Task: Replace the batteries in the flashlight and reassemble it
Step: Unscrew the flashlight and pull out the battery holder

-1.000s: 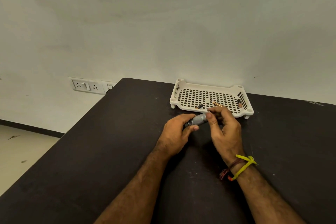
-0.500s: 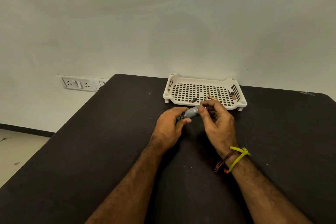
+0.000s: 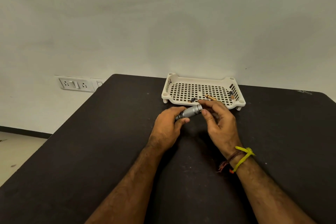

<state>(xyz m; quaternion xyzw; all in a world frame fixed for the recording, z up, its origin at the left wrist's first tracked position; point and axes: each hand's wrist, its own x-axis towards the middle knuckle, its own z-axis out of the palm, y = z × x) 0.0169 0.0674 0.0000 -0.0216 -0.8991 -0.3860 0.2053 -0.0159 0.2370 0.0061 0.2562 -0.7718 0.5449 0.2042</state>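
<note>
Change: against the frame half a second earlier, the two hands and the flashlight are found in almost the same place in front of the tray; the right thumb and forefinger have been shifted a little at the flashlight's open end.
Left grip: the left hand [image 3: 168, 127] is curled round the dark end of the flashlight [image 3: 190, 112], so the barrel is held firmly, tilted up toward the right.
Right grip: the right hand [image 3: 221, 122] is held at the barrel's right end with thumb and forefinger brought narrowly together; whether something small is pinched there cannot be told.
Flashlight: it is kept just above the table [image 3: 91, 151], near the front rim of the tray [image 3: 203, 103].
Tray contents: a gold battery [image 3: 211, 97], a dark battery [image 3: 231, 95] by the right wall and a small dark piece [image 3: 192, 100] are seen inside.
Step judged: the open end is probably being loaded or closed.
Advice: the barrel should be kept steady, the part lined up straight, polarity checked, and threads turned gently without force.
</note>
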